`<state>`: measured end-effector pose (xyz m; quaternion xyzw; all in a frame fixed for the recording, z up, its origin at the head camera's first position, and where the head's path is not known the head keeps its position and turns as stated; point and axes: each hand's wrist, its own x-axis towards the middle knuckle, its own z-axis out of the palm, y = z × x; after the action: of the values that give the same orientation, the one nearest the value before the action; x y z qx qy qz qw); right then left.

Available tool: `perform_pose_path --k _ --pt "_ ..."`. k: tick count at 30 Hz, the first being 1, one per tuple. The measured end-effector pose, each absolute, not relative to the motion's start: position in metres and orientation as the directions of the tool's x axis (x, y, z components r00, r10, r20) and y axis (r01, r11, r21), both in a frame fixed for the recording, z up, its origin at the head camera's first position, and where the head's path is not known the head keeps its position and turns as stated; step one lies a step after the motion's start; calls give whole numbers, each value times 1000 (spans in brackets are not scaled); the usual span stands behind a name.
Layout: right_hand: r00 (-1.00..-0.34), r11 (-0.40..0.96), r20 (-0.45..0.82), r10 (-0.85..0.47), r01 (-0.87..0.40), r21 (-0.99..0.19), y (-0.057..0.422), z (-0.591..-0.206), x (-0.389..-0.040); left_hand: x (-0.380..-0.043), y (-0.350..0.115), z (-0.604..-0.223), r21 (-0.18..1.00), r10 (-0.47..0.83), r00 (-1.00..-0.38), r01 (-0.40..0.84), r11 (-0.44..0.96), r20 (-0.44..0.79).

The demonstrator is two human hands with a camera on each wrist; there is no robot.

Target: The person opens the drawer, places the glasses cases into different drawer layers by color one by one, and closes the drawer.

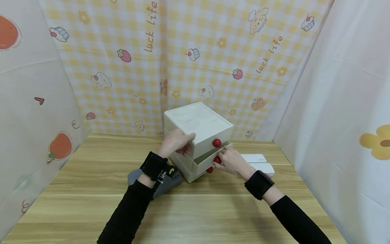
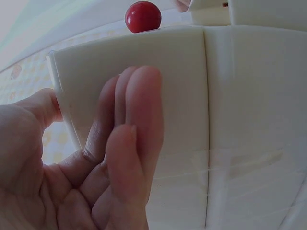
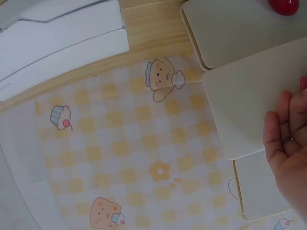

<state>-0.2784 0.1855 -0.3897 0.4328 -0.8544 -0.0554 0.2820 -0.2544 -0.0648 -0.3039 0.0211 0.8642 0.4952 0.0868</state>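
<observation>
Cream drawer box (image 1: 198,120), middle drawer (image 1: 203,165) part-way out

Standing on the wooden table (image 1: 192,217), close to the checked cloth (image 1: 176,64), with top drawer (image 1: 207,145) and bottom drawer (image 3: 240,33) apparently closed. Held in the curled fingers of the right hand (image 1: 230,161): the middle drawer's red knob (image 1: 217,160). Steadied by the left hand (image 1: 176,142) near the front corner, thumb on the top edge, fingers nearly straight along the side wall. Hands apart. Lying left of the box, a grey pouch (image 1: 167,187); to the right, a white case (image 1: 263,167).

Likely to skid or swivel on smooth wood if worked harder than the light left-hand hold can resist. Could tip forward if drawn out too far, or jam from a skewed pull. Might nip right-hand fingers if closed with tips over the rim.
</observation>
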Motion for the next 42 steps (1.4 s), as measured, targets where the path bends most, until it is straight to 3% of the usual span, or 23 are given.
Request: perform_pose_path --k 11,24,42 --pt "-441 613 475 -761 -728 307 199 -395 -263 -255 -65 -304 857 116 -985 -53 513 -130" --pt "-469 649 497 -730 -704 288 221 -399 -239 -256 -65 -306 860 122 -985 -41 509 -119" --pt "-333 603 609 -720 -734 313 253 -420 -220 -257 -65 -307 863 127 -985 -36 504 -115"
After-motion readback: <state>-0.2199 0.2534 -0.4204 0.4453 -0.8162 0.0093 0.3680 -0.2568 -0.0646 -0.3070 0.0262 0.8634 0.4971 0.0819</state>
